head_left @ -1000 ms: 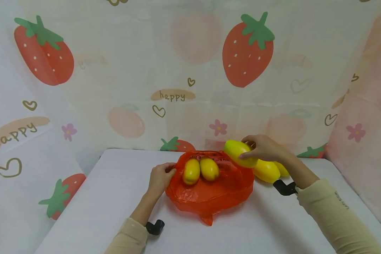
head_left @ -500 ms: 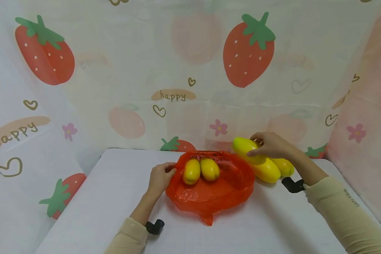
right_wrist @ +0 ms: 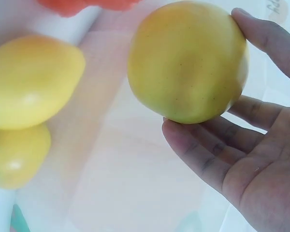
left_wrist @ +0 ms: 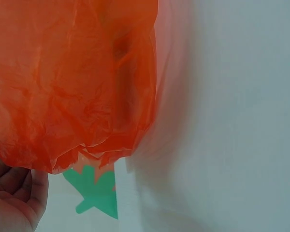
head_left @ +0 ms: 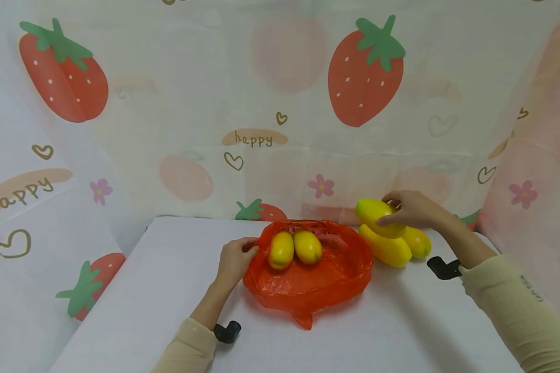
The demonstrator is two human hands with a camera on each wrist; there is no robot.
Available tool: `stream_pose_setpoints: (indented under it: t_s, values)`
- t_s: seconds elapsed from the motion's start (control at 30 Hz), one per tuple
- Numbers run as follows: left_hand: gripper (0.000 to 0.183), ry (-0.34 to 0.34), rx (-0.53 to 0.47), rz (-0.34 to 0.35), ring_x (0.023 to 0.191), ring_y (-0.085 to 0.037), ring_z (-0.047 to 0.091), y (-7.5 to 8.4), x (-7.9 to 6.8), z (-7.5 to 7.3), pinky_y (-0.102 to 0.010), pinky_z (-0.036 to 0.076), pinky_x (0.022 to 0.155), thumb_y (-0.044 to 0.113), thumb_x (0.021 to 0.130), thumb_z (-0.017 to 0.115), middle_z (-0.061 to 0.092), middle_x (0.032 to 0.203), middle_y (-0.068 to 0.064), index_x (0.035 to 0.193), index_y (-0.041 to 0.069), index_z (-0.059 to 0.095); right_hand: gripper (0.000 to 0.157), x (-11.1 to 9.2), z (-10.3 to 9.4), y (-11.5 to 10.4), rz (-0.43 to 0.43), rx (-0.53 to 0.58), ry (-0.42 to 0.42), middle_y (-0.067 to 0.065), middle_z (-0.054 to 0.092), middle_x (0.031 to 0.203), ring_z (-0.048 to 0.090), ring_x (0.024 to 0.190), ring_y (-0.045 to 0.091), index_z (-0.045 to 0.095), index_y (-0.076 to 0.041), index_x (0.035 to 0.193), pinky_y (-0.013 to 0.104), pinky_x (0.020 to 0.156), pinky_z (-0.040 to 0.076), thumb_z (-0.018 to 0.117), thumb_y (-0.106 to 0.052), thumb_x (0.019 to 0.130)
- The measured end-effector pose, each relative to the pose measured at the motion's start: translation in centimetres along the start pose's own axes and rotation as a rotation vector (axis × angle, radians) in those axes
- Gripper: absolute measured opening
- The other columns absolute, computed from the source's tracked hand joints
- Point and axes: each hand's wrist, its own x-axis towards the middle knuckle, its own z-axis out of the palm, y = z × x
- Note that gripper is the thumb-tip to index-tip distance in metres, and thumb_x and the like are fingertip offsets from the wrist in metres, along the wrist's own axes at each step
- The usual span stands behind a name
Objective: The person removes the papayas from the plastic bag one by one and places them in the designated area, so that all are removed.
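Note:
My right hand (head_left: 415,210) grips a yellow mango (head_left: 378,215) in the air, just right of the bag's far rim. In the right wrist view the mango (right_wrist: 186,63) sits end-on between thumb and fingertips. A red-orange plastic bag (head_left: 308,295) stands with its mouth spread wide. Inside it, at the left, two yellow mangoes (head_left: 281,251) lean side by side. The bag's left rim is pinched by my left hand (head_left: 233,261); in the left wrist view the bag (left_wrist: 67,87) hides its fingertips.
Two more mangoes (head_left: 387,250) lie on the white table (head_left: 168,274), to the right of the bag and beneath the held one. A strawberry-print cloth (head_left: 261,93) hangs behind and at both sides. Black wrist mounts (head_left: 226,331) stick out from both forearms.
My right hand has carried the mango to the right, from over the bag's rim to above the two on the table. My left hand and the bag have stayed put.

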Motion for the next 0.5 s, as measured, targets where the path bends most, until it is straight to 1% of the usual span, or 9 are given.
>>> stream_pose_setpoints:
  t_s: [0.27,0.5]
  values:
    - [0.025,0.000,-0.004,0.006,0.096,-0.027,0.068,-0.1,0.0,0.0,-0.040,0.058,0.089,0.009,0.092,0.065,0.073,0.105,-0.015,0.114,0.000,0.070,0.068,-0.3,-0.7,0.9,0.025,0.005,0.010,0.027,0.061,0.123,0.058,0.105,0.037,0.056,0.002,0.127,0.053,0.091,0.052,0.074,-0.046,0.082]
    - [0.024,0.007,-0.005,0.013,0.095,-0.027,0.068,0.0,0.0,0.0,-0.040,0.058,0.088,0.008,0.092,0.065,0.074,0.104,-0.015,0.113,0.000,0.071,0.072,-0.6,-1.2,2.1,0.052,-0.004,0.015,0.031,0.058,0.125,0.057,0.106,0.040,0.054,0.005,0.128,0.055,0.091,0.053,0.073,-0.047,0.082]
